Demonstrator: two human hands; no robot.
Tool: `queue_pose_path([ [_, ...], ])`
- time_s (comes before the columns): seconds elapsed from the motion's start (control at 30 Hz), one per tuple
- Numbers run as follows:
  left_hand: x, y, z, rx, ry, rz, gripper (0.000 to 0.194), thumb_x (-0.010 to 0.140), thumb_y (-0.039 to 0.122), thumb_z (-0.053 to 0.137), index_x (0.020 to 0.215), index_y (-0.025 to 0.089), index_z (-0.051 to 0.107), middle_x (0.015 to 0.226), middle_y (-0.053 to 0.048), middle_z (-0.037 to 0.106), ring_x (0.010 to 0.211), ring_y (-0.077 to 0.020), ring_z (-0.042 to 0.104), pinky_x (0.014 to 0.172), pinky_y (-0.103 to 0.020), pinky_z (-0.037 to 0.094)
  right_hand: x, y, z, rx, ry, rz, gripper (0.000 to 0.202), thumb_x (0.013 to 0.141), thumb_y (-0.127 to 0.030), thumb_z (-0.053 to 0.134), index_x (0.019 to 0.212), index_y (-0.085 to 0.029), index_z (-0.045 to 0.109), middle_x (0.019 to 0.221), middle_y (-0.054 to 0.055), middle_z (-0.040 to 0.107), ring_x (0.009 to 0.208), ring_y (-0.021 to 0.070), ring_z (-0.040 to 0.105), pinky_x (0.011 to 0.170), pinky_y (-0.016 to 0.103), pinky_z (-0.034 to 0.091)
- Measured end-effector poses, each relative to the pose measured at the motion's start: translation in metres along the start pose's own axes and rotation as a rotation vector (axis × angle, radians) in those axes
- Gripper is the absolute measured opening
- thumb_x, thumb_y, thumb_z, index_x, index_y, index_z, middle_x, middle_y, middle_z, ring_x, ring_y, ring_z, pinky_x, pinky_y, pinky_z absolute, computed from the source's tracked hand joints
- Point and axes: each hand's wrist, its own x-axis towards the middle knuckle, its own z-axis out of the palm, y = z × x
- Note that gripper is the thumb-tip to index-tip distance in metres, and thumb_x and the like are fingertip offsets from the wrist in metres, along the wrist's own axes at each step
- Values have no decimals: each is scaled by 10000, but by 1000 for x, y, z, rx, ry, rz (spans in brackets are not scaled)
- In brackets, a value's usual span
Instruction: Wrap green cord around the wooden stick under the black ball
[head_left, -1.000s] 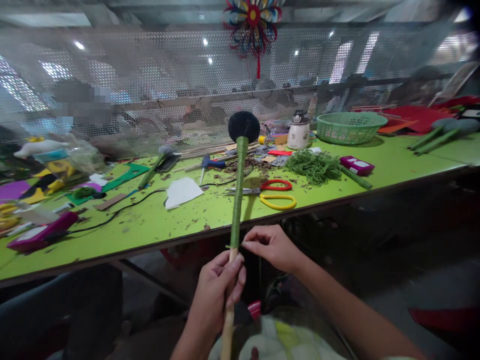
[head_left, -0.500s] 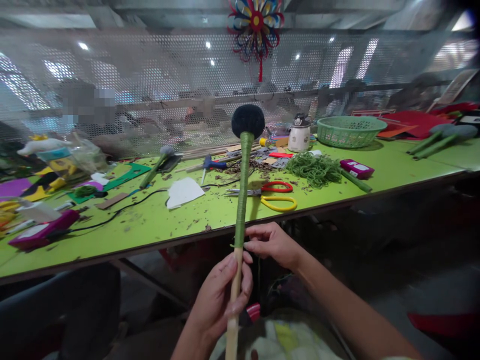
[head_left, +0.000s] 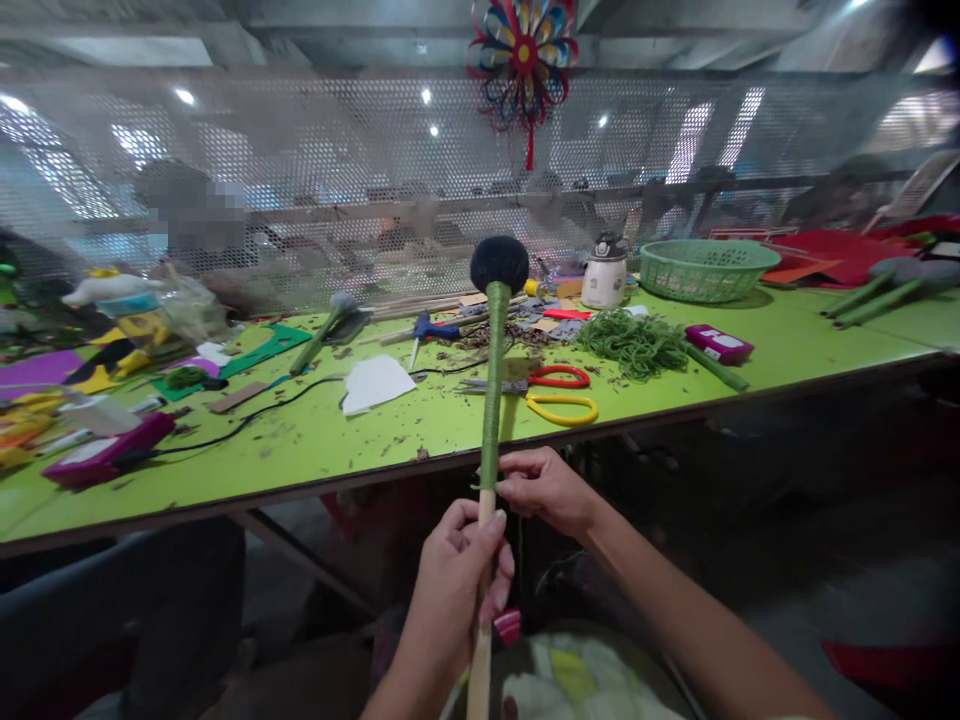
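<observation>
Holds the stick [head_left: 481, 675] in the left hand [head_left: 459, 575], with the fingers closed around its bare wood, just below the green winding [head_left: 493, 400]. Points the stick upward and away from this hand, almost upright in the view, with the dark round head [head_left: 500, 263] at the far end. Has the right hand [head_left: 546, 490] narrow, thumb and first finger pinched together on a thin green strand [head_left: 521, 538], at the right side of the stick and a little above the left hand. Cannot tell whether these fingertips touch the winding or stop just beside it.

Beyond the right hand, on the counter [head_left: 277, 460], has scissors [head_left: 517, 386] with one red and one yellow handle, the blades passing behind the stick. Farther beyond and to the right of this hand, has a thread pile [head_left: 637, 343], with a green rod [head_left: 720, 370] and a purple box [head_left: 718, 344] beside it. Behind the pile, has a bottle [head_left: 604, 280] and, more to the right, a green basket [head_left: 709, 285]. Beyond the left hand and to its left, has a white sheet [head_left: 379, 384], with a blue tool [head_left: 433, 328] just behind.
</observation>
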Motion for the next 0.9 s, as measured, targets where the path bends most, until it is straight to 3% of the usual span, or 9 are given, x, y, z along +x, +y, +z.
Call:
queue_pose_path([
  [0.27,3,3,-6,4,-69,53,217,851,364,543,812,150,546,562,11,608,327,-31,437,296,-104,242,-2,-13,5,23,-40,-16,352,687,-319,740,966,-111,686,495,-87,328,437,37,208,428,209,152],
  [0.4,7,2,-9,-71,-156,14,222,864,358,524,851,142,577,622,1,598,369,-29,449,322,-113,251,-4,-16,5,19,-50,-45,355,703,-300,730,1001,-115,680,508,-77,361,438,40,227,428,209,149],
  [0.53,11,-1,-11,-203,-233,-65,233,869,381,508,853,155,565,551,44,520,322,-11,377,317,-122,207,-3,-15,6,-19,-57,-51,370,725,-306,709,1041,-119,663,522,-47,471,432,48,304,418,204,164],
  [0.63,16,-2,-13,-252,-296,-114,261,870,406,489,864,155,560,489,64,471,291,-9,313,306,-130,182,-1,-13,7,-37,-41,-63,344,733,-304,701,1018,-112,669,492,-51,467,415,50,338,406,203,178],
  [0.7,19,-2,-14,-171,-245,-124,281,861,433,490,872,160,555,478,60,486,291,-20,323,302,-128,193,0,-11,7,-28,12,-87,307,720,-289,713,966,-109,684,466,-78,398,400,40,302,404,201,180],
  [0.77,18,-2,-13,8,-106,-84,293,835,468,512,838,177,540,471,53,509,305,-49,376,309,-135,244,0,-8,6,-23,72,-110,284,704,-282,726,927,-109,693,463,-93,346,397,33,262,405,201,181],
  [0.9,7,-6,-9,450,207,229,228,737,414,651,755,199,577,462,48,515,363,-95,447,379,-176,327,0,-4,5,-62,127,-115,275,699,-282,730,909,-109,696,472,-93,330,410,39,264,420,210,200],
])
